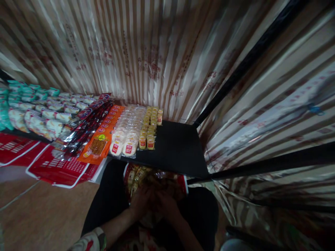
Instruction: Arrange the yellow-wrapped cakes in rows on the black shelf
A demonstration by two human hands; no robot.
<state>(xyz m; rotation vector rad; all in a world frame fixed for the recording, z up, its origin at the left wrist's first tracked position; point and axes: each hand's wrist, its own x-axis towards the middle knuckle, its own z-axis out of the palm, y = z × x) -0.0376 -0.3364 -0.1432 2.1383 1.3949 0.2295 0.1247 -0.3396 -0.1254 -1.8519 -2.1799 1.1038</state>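
Observation:
In the head view, a red and white bag (186, 184) sits between my knees, just under the shelf's front edge. Small packets in shiny wrap (134, 177) fill it. My left hand (141, 201) reaches into the bag from the left, and my right hand (167, 204) is in it close by on the right. Both hands lie in deep shadow. Their fingers are too dark to make out, so whether they hold a packet does not show.
A black shelf (178, 150) carries rows of yellow packets (150, 130), round white packaged snacks (129, 143), an orange snack bag (96, 148), dark packets and white and teal ones. Red bags (57, 165) hang at left. Black poles (235, 76) and a striped curtain (146, 45) enclose the space.

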